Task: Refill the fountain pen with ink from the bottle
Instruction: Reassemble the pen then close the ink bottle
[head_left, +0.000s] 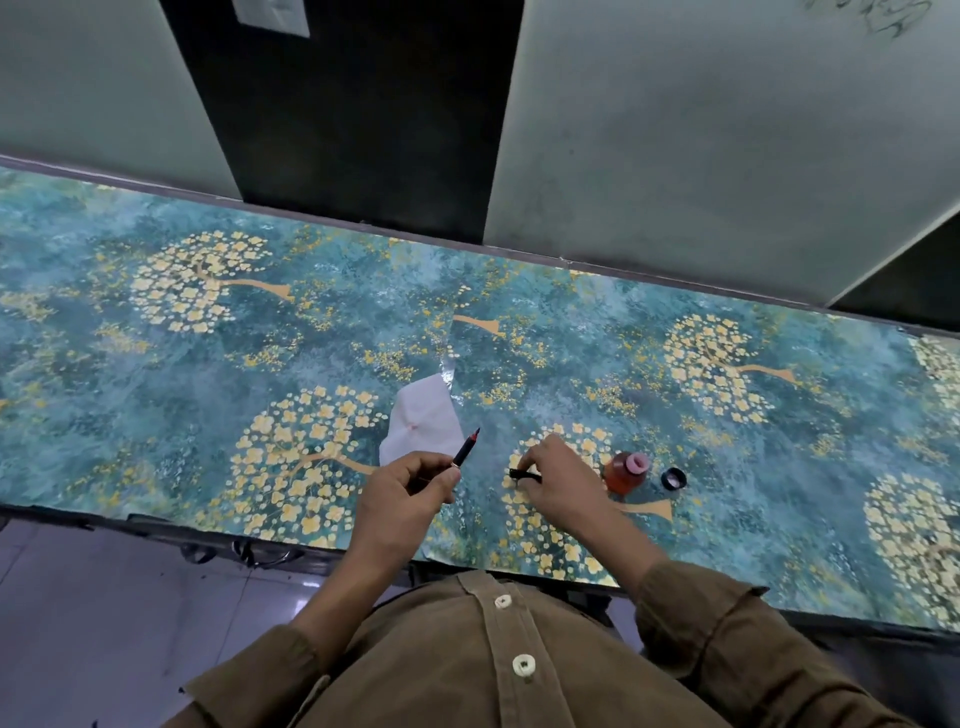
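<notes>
You sit facing a long tabletop (208, 364) that runs across your whole view, covered with a glossy teal sheet printed with golden blossom trees, its seam lifting slightly near the middle. Behind it you see pale grey-green wall panels (727, 130) split by a wide dark vertical strip (353, 114), with a small white plate (272, 15) at the strip's top and faint scribbles on the upper right panel. Below the near edge at your left lies a pale, shiny tiled floor (104, 613).

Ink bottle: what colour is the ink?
Orange-red, in the ink bottle with its pink neck; head view.
</notes>
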